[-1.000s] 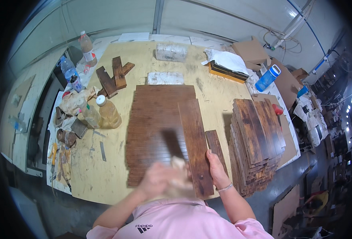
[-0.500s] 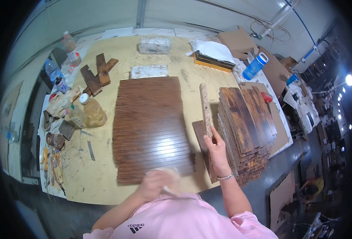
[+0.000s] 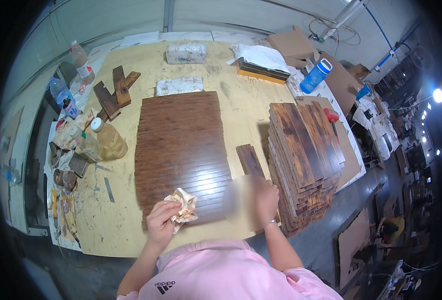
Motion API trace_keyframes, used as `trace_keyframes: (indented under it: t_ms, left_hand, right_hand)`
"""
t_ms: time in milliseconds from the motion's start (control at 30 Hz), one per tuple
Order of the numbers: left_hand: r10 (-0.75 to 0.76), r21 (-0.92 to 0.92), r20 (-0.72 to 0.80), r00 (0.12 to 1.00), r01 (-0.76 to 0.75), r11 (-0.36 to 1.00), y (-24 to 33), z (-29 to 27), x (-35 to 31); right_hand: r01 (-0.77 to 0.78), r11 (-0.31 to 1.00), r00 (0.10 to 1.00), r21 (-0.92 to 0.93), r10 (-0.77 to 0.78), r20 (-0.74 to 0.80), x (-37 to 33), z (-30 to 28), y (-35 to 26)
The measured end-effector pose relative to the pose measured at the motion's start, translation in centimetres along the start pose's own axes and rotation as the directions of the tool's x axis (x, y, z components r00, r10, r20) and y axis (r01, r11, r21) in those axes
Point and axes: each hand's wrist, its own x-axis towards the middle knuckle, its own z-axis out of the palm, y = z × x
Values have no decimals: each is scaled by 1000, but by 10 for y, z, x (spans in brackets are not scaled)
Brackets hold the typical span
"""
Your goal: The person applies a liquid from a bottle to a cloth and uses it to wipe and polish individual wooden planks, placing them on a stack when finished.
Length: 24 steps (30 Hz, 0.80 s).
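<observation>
My left hand is closed on a crumpled, stained cloth, held over the near left part of a wide panel of dark brown wooden strips laid side by side. My right hand is beside the panel's near right side, at a short dark wooden plank lying on the table. A round smeared patch covers much of this hand's thumb side, so its grip is hidden. Just right of it stands a tall stack of mottled brown planks.
Bottles of yellowish liquid and rags line the table's left side, near loose wood pieces. White-wrapped blocks sit behind the panel. A blue bottle and a paper-topped box stand at the far right.
The plank my right hand held upright no longer shows standing; that hand has lowered slightly left. My left hand has moved left with the cloth, which now shows clearly over the panel.
</observation>
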Motion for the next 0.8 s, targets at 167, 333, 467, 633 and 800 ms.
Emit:
trace_keyframes:
  t_ms: [167,333,467,633,800]
  left_hand:
    - [-9,13,-94,995,11,1000,2,-16,1]
    - [-121,-39,-184,976,115,993,-7,-36,-6]
    - [-135,-50,-209,968,127,991,-9,-44,-10]
    - [-168,-125,-288,943,136,983,-11,-48,-12]
    - [48,262,-135,990,-11,965,25,-41,-12]
  right_hand:
    - [402,875,911,268,-412,-22,-25,-20,-30]
    - [682,630,672,371,-741,23,-83,-25,-61]
    - [712,618,637,334,-768,62,-88,-9,-49]
    - [773,569,554,280,-821,138,-82,-17,-55]
    - [561,702,610,438,-709,354,-82,-45,-85]
